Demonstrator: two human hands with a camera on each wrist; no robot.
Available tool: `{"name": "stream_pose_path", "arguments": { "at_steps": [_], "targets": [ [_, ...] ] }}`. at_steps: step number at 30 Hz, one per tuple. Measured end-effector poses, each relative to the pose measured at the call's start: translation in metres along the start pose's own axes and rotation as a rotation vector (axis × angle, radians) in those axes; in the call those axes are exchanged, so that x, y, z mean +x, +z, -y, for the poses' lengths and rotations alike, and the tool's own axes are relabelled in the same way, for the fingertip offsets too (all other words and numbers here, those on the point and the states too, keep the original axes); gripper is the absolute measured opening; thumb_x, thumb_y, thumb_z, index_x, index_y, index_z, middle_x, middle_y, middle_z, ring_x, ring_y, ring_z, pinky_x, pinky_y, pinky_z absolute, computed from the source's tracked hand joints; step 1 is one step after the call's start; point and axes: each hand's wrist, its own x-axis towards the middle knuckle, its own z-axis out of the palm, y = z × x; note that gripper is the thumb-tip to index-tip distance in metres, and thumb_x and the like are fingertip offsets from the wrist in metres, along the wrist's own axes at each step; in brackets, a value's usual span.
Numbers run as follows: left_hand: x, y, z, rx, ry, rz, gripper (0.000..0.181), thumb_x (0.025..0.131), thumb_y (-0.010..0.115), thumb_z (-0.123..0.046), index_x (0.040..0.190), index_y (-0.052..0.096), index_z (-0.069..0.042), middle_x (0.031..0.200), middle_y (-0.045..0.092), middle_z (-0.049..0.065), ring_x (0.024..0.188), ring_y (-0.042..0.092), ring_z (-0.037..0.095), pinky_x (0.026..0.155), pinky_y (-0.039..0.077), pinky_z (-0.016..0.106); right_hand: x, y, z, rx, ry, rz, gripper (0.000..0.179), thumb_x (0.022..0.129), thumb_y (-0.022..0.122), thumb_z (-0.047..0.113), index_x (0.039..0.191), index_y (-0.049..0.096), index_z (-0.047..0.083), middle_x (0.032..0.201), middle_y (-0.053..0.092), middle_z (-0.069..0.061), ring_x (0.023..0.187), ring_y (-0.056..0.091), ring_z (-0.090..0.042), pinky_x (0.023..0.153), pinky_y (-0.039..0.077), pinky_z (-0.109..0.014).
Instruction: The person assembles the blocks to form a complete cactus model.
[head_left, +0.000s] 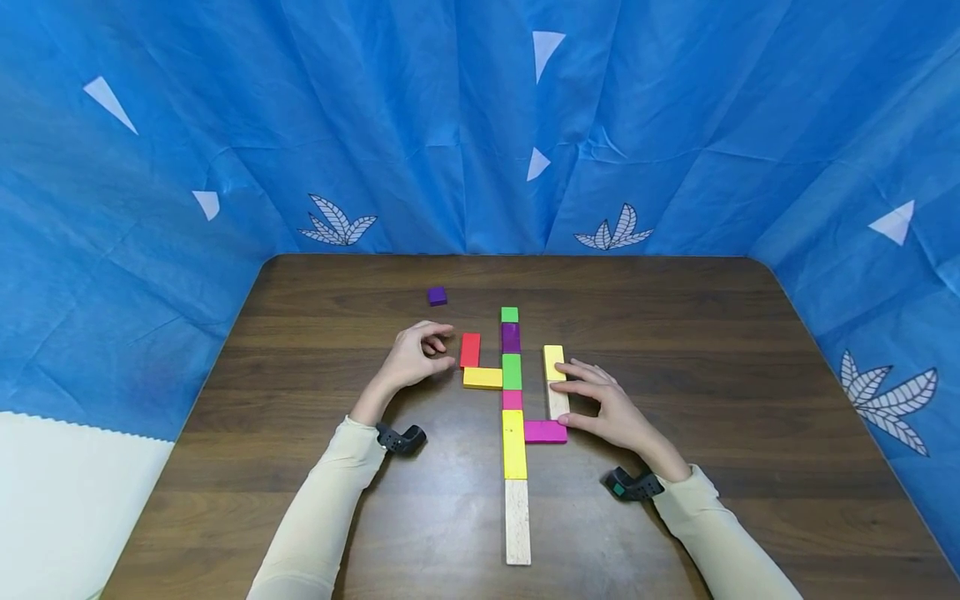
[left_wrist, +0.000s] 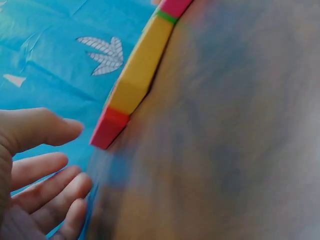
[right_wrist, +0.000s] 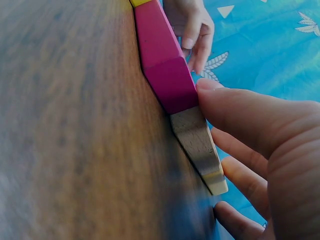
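My left hand [head_left: 417, 354] hovers just left of a red block [head_left: 470, 350], thumb and fingers apart with nothing between them. The red block stands above the outer end of a yellow block [head_left: 483, 378]. On the other side, my right hand [head_left: 606, 405] reaches over a plain wooden block [head_left: 558, 402] and a yellow block [head_left: 553, 362] in line with it. Its thumb is at the corner of a magenta block [right_wrist: 172, 82], and its spread fingers lie along the right side of the plain and yellow pair. Whether they press is unclear.
A central column of several blocks runs from a green block [head_left: 510, 314] down to a long plain wooden block [head_left: 517, 522]. One small purple block [head_left: 437, 296] lies apart at the back left. A blue curtain [head_left: 480, 125] hangs behind the wooden table [head_left: 712, 333].
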Motion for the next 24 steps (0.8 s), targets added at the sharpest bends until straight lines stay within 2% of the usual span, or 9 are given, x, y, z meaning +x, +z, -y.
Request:
{"name": "stream_pose_path", "arguments": {
  "at_steps": [5,9,13,17,24],
  "targets": [
    [0.012,-0.012,0.002,-0.033,-0.042,-0.166,0.044,0.074,0.079,-0.004,0.116,0.066,0.004,0.101,0.064,0.02,0.084,0.063,0.027,0.073,0.055,0.028,0.0,0.0,-0.001,-0.006,-0.012,-0.011,0.05,0.08,0.08,0.028,0.126,0.067,0.016,0.147,0.049,-0.009,0.143,0.031,-0.037,0.114,0.017,-0.065],
    [0.026,-0.02,0.004,-0.046,-0.096,-0.236,0.046,0.077,0.078,-0.004,0.12,0.064,0.003,0.106,0.062,0.021,0.088,0.062,0.029,0.072,0.052,0.022,0.0,0.0,-0.001,0.001,-0.025,-0.01,0.049,0.08,0.08,0.025,0.126,0.067,0.015,0.147,0.049,-0.01,0.143,0.031,-0.037,0.114,0.016,-0.065],
    [0.039,-0.025,0.009,-0.051,-0.158,-0.272,0.045,0.077,0.077,-0.004,0.12,0.064,0.001,0.106,0.061,0.019,0.088,0.063,0.029,0.069,0.049,0.017,0.0,0.0,0.0,0.009,-0.027,-0.004,0.049,0.081,0.08,0.024,0.127,0.067,0.015,0.147,0.049,-0.01,0.143,0.031,-0.038,0.114,0.016,-0.065],
    [0.05,-0.027,0.017,-0.037,-0.216,-0.287,0.044,0.078,0.077,-0.004,0.12,0.064,0.0,0.109,0.061,0.017,0.09,0.064,0.028,0.069,0.046,0.018,0.0,0.0,0.001,0.009,-0.023,-0.001,0.048,0.081,0.08,0.025,0.126,0.067,0.015,0.148,0.049,-0.009,0.143,0.031,-0.037,0.115,0.016,-0.064],
    [0.06,-0.026,0.024,-0.001,-0.284,-0.233,0.048,0.081,0.076,-0.004,0.126,0.061,-0.001,0.121,0.058,0.017,0.095,0.064,0.028,0.066,0.048,0.019,0.0,0.0,0.001,0.008,-0.028,0.0,0.048,0.081,0.079,0.023,0.126,0.067,0.014,0.147,0.049,-0.01,0.143,0.031,-0.038,0.114,0.016,-0.065]
  ]
}}
